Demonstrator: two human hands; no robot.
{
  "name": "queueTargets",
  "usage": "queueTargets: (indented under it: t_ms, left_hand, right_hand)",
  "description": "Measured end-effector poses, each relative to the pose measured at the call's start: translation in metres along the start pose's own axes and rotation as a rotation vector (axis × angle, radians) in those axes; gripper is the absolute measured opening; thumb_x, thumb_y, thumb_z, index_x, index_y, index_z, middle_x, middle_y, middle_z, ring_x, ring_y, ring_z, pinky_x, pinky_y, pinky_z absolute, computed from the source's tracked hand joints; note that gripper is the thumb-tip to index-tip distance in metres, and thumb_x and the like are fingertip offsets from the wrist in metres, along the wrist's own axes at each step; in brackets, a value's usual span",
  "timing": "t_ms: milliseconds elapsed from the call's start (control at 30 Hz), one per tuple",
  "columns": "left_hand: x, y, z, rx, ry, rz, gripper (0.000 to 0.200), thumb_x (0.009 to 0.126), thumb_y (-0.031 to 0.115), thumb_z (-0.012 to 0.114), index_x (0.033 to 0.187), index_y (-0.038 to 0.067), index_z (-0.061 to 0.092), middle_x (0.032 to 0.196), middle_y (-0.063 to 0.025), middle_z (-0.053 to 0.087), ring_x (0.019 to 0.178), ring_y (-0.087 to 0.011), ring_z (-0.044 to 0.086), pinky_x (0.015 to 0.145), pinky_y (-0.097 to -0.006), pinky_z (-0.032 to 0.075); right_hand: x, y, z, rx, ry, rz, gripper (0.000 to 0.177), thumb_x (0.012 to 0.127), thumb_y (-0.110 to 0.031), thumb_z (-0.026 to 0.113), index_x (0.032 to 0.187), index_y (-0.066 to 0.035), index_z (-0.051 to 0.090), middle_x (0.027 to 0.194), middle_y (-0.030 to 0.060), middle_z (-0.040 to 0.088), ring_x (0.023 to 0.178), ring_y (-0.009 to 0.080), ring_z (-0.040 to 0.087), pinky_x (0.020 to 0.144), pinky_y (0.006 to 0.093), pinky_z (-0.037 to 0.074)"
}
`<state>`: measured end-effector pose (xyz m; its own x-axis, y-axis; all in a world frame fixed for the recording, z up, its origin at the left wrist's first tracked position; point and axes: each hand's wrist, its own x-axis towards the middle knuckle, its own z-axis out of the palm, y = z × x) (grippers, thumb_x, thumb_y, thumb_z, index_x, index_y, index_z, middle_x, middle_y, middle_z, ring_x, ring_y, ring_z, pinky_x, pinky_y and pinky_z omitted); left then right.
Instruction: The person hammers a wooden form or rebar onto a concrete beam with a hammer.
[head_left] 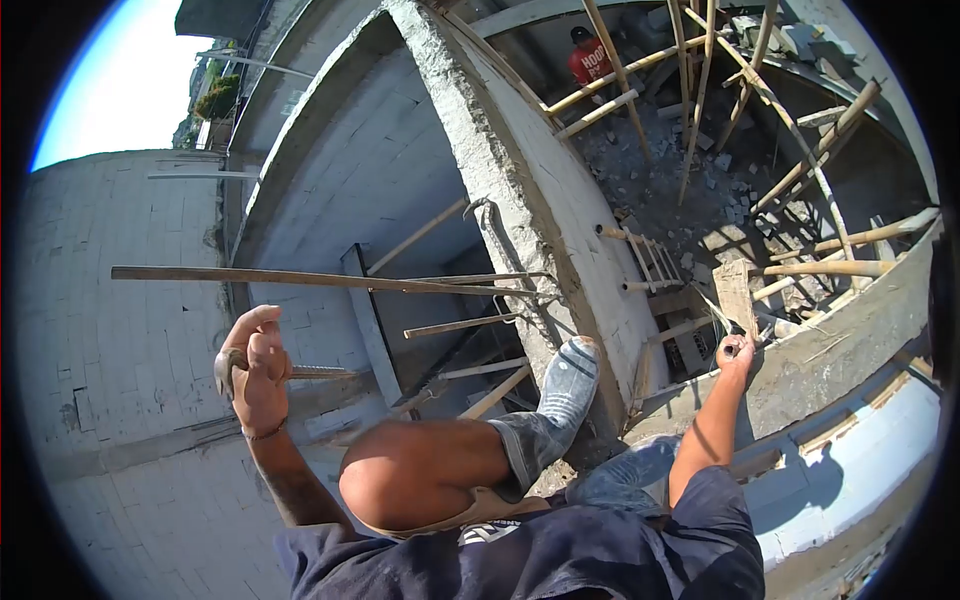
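Note:
My left hand (pixel 262 385) is raised at the left, its fingers curled round a metal tool (pixel 325 372) with a ribbed shaft pointing right and a rounded grey end beside the palm. Low at the right, my right hand (pixel 735 352) is closed on a dark object with a round end, too small to identify. Just beyond that hand, a rough wooden board (pixel 735 292) stands by the concrete ledge. A long thin wooden strip (pixel 230 274) runs from above my left hand to the rough wall top (pixel 500 180).
My sock-covered foot (pixel 570 385) rests by the wall top, beside a deep drop. Bent rebar (pixel 478 204) sticks out there. Bamboo poles (pixel 700 100), a bamboo ladder (pixel 650 257) and rubble fill the lower area. A person in a red shirt (pixel 590 62) is below at the back.

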<state>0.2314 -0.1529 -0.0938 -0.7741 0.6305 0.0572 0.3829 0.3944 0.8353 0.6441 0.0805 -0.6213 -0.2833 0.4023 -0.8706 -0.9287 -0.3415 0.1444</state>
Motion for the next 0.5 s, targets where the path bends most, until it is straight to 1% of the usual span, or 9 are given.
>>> queueTargets:
  t_ms: [67, 133, 200, 267, 333, 367, 400, 433, 500]
  left_hand:
    - [0.014, -0.064, 0.029, 0.239, 0.012, 0.017, 0.053, 0.071, 0.04, 0.069, 0.102, -0.001, 0.057, 0.072, 0.0022, 0.048, 0.048, -0.0007, 0.037, 0.042, -0.0167, 0.026]
    - [0.022, -0.071, 0.054, 0.299, 0.103, 0.149, 0.058, 0.064, 0.042, 0.074, 0.101, 0.0, 0.058, 0.073, 0.0031, 0.049, 0.052, -0.0015, 0.04, 0.044, -0.0162, 0.029]
    - [0.036, -0.058, 0.078, -0.024, 0.13, 0.303, 0.057, 0.062, 0.041, 0.076, 0.1, 0.001, 0.059, 0.073, 0.0034, 0.049, 0.054, -0.0018, 0.041, 0.044, -0.0153, 0.029]
    - [0.047, -0.046, 0.088, 0.054, 0.11, 0.366, 0.045, 0.067, 0.032, 0.075, 0.095, 0.001, 0.06, 0.066, 0.0037, 0.047, 0.054, -0.0019, 0.041, 0.046, -0.0151, 0.03]
    - [0.055, -0.042, 0.104, 0.116, 0.077, 0.275, 0.027, 0.073, 0.021, 0.07, 0.086, 0.0, 0.059, 0.062, 0.0029, 0.046, 0.054, -0.002, 0.041, 0.047, -0.0157, 0.031]
    - [0.055, -0.042, 0.109, 0.085, 0.129, 0.294, 0.016, 0.077, 0.013, 0.061, 0.071, 0.001, 0.052, 0.057, 0.0027, 0.044, 0.051, -0.0024, 0.038, 0.046, -0.0169, 0.03]
    - [0.057, -0.049, 0.11, 0.057, 0.136, 0.373, 0.023, 0.08, 0.011, 0.054, 0.061, 0.004, 0.044, 0.053, 0.0016, 0.041, 0.047, -0.0034, 0.033, 0.043, -0.0187, 0.028]
    - [0.055, -0.046, 0.123, -0.14, 0.19, 0.272, 0.027, 0.081, 0.009, 0.049, 0.057, 0.006, 0.037, 0.049, 0.0008, 0.035, 0.043, -0.0043, 0.027, 0.039, -0.0205, 0.026]
    - [0.057, -0.051, 0.128, -0.315, 0.049, 0.215, 0.03, 0.085, 0.018, 0.039, 0.058, 0.005, 0.034, 0.048, 0.0005, 0.026, 0.041, -0.0055, 0.023, 0.037, -0.0211, 0.022]
  right_hand:
    - [0.005, -0.009, -0.003, -0.052, -0.003, 0.017, 0.043, 0.088, -0.028, 0.047, 0.05, -0.016, 0.031, 0.043, -0.0058, 0.029, 0.038, 0.007, 0.032, 0.038, 0.0198, 0.037]
    - [0.008, -0.022, -0.006, -0.086, -0.013, 0.032, 0.042, 0.089, -0.027, 0.044, 0.051, -0.015, 0.032, 0.043, -0.0049, 0.03, 0.038, 0.0084, 0.033, 0.038, 0.0201, 0.037]
    - [0.005, -0.029, -0.001, -0.114, -0.001, 0.076, 0.043, 0.089, -0.027, 0.043, 0.049, -0.016, 0.031, 0.042, -0.0049, 0.03, 0.038, 0.0084, 0.033, 0.038, 0.02, 0.037]
    - [0.002, -0.033, 0.0, -0.122, -0.004, 0.119, 0.043, 0.09, -0.028, 0.042, 0.05, -0.015, 0.035, 0.041, -0.004, 0.034, 0.037, 0.008, 0.038, 0.038, 0.0189, 0.039]
    - [0.008, -0.027, -0.002, -0.223, 0.05, 0.019, 0.041, 0.089, -0.025, 0.043, 0.05, -0.014, 0.036, 0.04, -0.0048, 0.031, 0.036, 0.0075, 0.038, 0.037, 0.0191, 0.041]
    - [0.003, -0.002, 0.01, -0.273, 0.077, -0.095, 0.037, 0.088, -0.024, 0.043, 0.053, -0.013, 0.037, 0.041, -0.0046, 0.031, 0.035, 0.007, 0.037, 0.037, 0.0181, 0.04]
    - [0.026, 0.033, 0.026, -0.244, 0.247, -0.262, 0.027, 0.084, -0.016, 0.044, 0.058, -0.013, 0.04, 0.046, -0.0036, 0.033, 0.036, 0.0082, 0.036, 0.037, 0.0204, 0.039]
    - [0.025, 0.054, 0.049, -0.188, 0.285, -0.376, 0.017, 0.081, -0.016, 0.046, 0.066, -0.01, 0.041, 0.051, -0.0005, 0.038, 0.039, 0.0118, 0.037, 0.039, 0.0234, 0.036]
    - [0.013, 0.086, 0.083, -0.126, 0.426, -0.498, 0.01, 0.08, -0.015, 0.048, 0.076, -0.009, 0.042, 0.055, 0.0026, 0.042, 0.04, 0.0145, 0.038, 0.04, 0.0258, 0.033]
